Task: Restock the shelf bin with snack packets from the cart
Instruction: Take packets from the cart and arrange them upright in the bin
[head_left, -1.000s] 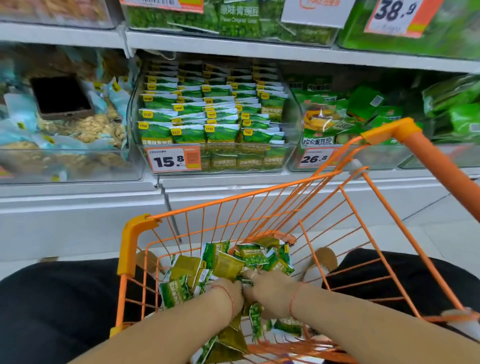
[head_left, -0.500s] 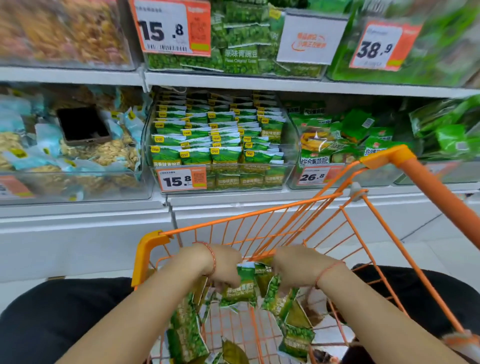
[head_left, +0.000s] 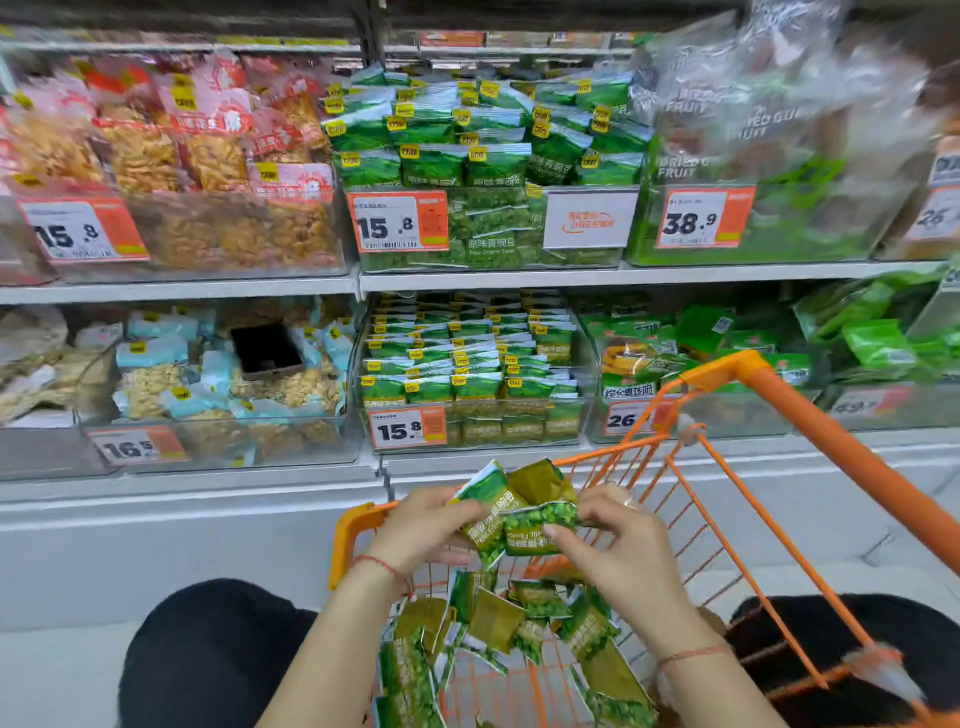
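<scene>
A: Head view — what were the hands doing over the orange cart (head_left: 810, 431)?

B: Both were raised above its front rim. The left hand (head_left: 423, 527) and the right hand (head_left: 618, 540) together held a small bunch of green snack packets (head_left: 511, 512), fingers curled around them from either side. How many packets were in the bunch I couldn't quite make out; they overlapped.

A: And the rest of the stock?

B: More loose packets (head_left: 519, 618) lay in the cart's basket, below the hands.

A: Where was the shelf bin?

B: The clear shelf bin (head_left: 470, 374) sat on the lower shelf, directly beyond the cart's front edge, already holding neat rows of the same green packets. A 15.8 price tag (head_left: 408, 427) hung on its front wall.

A: Anything beside it?

B: Left of the cart's line, a bin of pale blue packets (head_left: 218, 374); above the cart, an upper bin (head_left: 488, 171) of green packets.
</scene>
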